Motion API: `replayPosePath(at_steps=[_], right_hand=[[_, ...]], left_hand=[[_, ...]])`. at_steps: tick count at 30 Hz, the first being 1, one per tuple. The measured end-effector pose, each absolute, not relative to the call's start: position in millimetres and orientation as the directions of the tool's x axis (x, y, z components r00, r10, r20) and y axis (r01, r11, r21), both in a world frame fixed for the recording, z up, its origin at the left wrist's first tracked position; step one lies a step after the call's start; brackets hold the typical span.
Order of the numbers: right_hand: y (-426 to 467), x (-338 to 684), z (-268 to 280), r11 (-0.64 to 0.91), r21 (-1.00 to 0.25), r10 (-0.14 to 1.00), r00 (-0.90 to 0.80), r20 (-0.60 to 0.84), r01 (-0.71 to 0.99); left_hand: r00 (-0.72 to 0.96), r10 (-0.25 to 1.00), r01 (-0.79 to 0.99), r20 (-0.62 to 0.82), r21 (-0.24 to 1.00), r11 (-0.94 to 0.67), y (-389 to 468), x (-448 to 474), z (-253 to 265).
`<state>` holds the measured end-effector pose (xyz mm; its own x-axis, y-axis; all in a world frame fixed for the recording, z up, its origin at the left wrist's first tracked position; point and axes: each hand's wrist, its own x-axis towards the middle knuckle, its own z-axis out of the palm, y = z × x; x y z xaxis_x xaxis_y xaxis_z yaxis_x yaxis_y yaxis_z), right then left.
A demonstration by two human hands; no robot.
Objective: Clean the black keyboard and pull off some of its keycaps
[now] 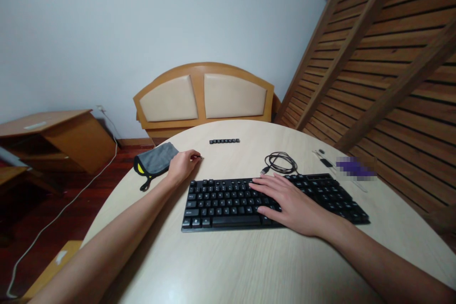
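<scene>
A black keyboard (pixel 228 199) lies on the round pale table (pixel 242 266). My right hand (pixel 285 199) rests flat on it with the fingers spread, covering keys right of its middle. Beyond the keyboard's top left corner, my left hand (pixel 183 165) is closed in a pinch close to the tabletop. At its fingertips shows a tiny thing, too small to make out. Beside that hand lies a folded grey cloth (pixel 156 159) with black edging, a yellow patch and a loop. Several small black keycaps (pixel 224 141) stand in a row farther back.
The keyboard's coiled black cable (pixel 281 163) lies behind it, plug included. On the right are a thin white tool with a black part (pixel 325 163) and a blurred purple thing (pixel 356 167). A wooden headboard (pixel 200 97) stands behind the table, and a slatted wooden frame (pixel 374 57) leans at right.
</scene>
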<state>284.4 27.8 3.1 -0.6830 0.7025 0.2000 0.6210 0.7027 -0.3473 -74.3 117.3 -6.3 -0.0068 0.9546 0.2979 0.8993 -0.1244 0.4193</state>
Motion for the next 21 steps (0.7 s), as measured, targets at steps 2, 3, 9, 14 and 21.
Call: replayPosePath(at_steps=[2,3,9,14,21], right_hand=[[28.0,284.6,2.2,0.707,-0.348,0.7,-0.682,0.212,0.616],[28.0,284.7,1.8,0.709,-0.347,0.697,-0.683,0.217,0.614],[25.6,285.2,1.1,0.712,-0.321,0.697,-0.684,0.214,0.625],[23.3,284.9,2.5,0.7,-0.294,0.709,-0.685,0.169,0.651],[22.6,285.8,2.3,0.701,-0.301,0.708,-0.684,0.176,0.647]], left_hand=[[0.01,0.949,0.839,0.316,0.513,-0.18,103.5,-70.2,-7.0],[0.027,0.945,0.804,0.325,0.555,-0.214,96.1,-66.7,-7.4],[0.136,0.952,0.596,0.276,0.744,-0.301,57.4,-40.7,-5.3],[0.188,0.963,0.47,0.194,0.843,-0.261,50.6,-33.9,-0.6],[0.251,0.958,0.478,0.14,0.843,-0.248,51.1,-34.5,-3.0]])
